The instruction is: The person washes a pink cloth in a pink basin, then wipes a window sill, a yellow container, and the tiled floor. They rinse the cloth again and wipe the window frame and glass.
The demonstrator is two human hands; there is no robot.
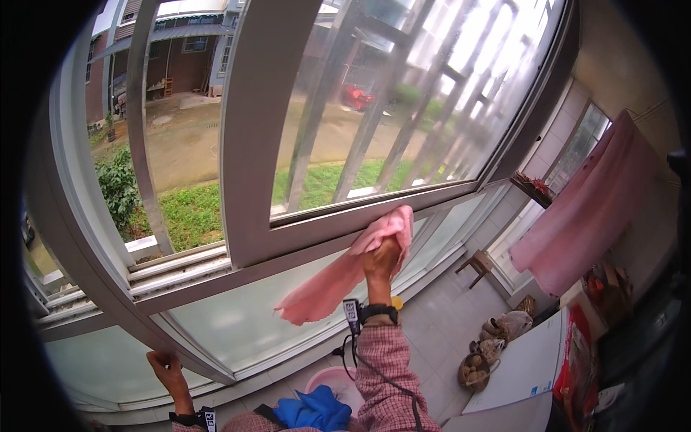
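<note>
My right hand (382, 256) grips a bunched pink cloth (329, 291) and presses it to the metal bottom rail (318, 227) of a sliding window sash. A loose end of the cloth hangs to the left, in front of the frosted lower pane (243, 318). Lower left, my left hand (166, 370) is by the edge of the thick upright post (108, 281), fingers curled. Whether it grips the post is hard to make out. Beside the sash, an open gap shows the window track (183, 275), with dark dirt along it.
Below me are a pink basin (318, 380) and a blue cloth (316, 410). To the right stand a wooden stool (478, 264), a basket of round items (475, 372) and a white appliance (518, 367). A pink sheet (588, 200) hangs there. Metal bars (146, 135) cross outside the window.
</note>
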